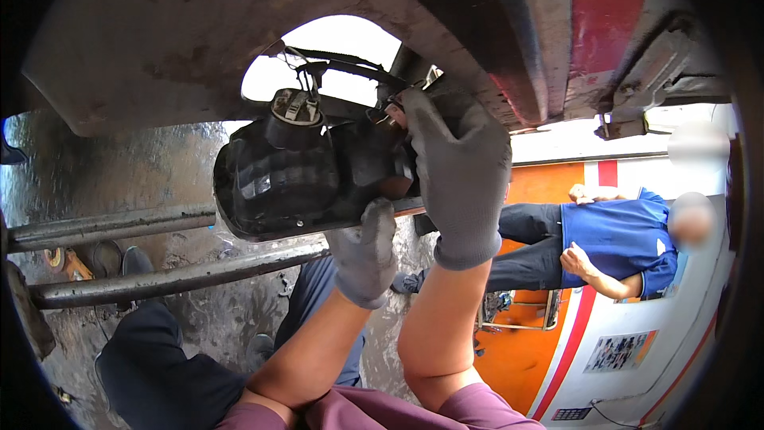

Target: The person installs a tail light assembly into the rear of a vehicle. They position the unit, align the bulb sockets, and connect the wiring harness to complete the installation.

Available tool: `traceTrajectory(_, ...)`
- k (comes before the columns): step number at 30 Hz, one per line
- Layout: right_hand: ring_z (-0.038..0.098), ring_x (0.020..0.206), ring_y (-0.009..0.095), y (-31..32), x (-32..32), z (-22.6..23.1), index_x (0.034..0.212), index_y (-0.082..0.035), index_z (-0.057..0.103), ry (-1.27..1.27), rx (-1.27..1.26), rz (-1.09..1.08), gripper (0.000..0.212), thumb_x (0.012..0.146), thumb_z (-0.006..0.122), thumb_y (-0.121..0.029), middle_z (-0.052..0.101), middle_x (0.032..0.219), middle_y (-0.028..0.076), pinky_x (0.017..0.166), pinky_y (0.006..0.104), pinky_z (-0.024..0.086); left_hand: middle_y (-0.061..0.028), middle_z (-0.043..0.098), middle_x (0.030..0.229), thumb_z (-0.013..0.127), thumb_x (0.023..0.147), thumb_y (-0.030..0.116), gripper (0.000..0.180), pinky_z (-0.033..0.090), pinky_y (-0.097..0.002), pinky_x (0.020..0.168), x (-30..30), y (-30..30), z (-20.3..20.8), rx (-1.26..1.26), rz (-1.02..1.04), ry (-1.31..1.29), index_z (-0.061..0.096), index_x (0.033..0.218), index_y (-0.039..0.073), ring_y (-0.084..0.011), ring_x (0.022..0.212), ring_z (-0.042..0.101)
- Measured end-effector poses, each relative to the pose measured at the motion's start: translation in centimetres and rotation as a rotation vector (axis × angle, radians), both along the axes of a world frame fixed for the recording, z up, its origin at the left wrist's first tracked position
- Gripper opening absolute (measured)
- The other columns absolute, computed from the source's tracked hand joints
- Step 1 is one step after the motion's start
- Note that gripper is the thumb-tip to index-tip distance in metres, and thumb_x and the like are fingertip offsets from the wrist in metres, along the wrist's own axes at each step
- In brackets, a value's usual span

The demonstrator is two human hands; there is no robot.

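A black plastic housing (278, 179), which looks like the back of a vehicle lamp, hangs in front of me below a body panel. On its upper left sits a round cap (297, 107) with a pale label and thin wires. My left hand (362, 255), in a grey glove, grips the lower edge of the housing; some fingertips are hidden behind it. At the housing's upper right, my right hand (461, 171), also gloved, pinches the end of a dark wire harness (350, 64) beside a small fitting. The exact part between those fingers is partly hidden.
The worn panel (159, 40) with a bright round opening spans overhead. Two metal bars (183, 275) run at lower left above a wet floor. At right, a person in a blue shirt (613, 243) stands near an orange and white wall (525, 358). Dark-trousered legs (159, 366) show below.
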State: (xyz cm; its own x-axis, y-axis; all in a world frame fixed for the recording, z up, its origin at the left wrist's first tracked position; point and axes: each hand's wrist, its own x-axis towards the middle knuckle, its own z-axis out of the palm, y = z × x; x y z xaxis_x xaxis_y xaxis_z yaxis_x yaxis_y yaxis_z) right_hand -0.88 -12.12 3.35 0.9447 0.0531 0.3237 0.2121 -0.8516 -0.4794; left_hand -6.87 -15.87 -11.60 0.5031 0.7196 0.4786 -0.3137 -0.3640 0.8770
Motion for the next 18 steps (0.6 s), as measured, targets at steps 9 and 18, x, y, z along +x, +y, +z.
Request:
traceTrajectory(9, 0.055, 0.056, 0.007, -1.8, 0.6, -0.5, 0.086, 0.003, 0.067, -0.001, 0.007, 0.175, 0.017, 0.090, 0.067, -0.013, 0.061, 0.063, 0.005, 0.053, 0.0247, 0.044, -0.0212, 0.062, 0.108, 0.070, 0.083, 0.000, 0.011, 0.051, -0.0487, 0.087, -0.8, -1.9, -0.5, -0.307, -0.221, 0.082, 0.068, 0.093, 0.000, -0.0387, 0.101, 0.059)
traceTrajectory(18, 0.053, 0.054, 0.005, -1.3, 0.3, -0.2, 0.088, 0.004, 0.068, 0.148, 0.098, 0.122, 0.015, 0.091, 0.068, -0.011, 0.061, 0.063, 0.004, 0.050, 0.0238, 0.041, -0.0177, 0.065, 0.106, 0.065, 0.080, 0.000, 0.014, 0.047, -0.0511, 0.089, -1.4, 0.1, 2.1, -0.663, -0.374, 0.150, 0.067, 0.093, 0.002, -0.0363, 0.099, 0.061)
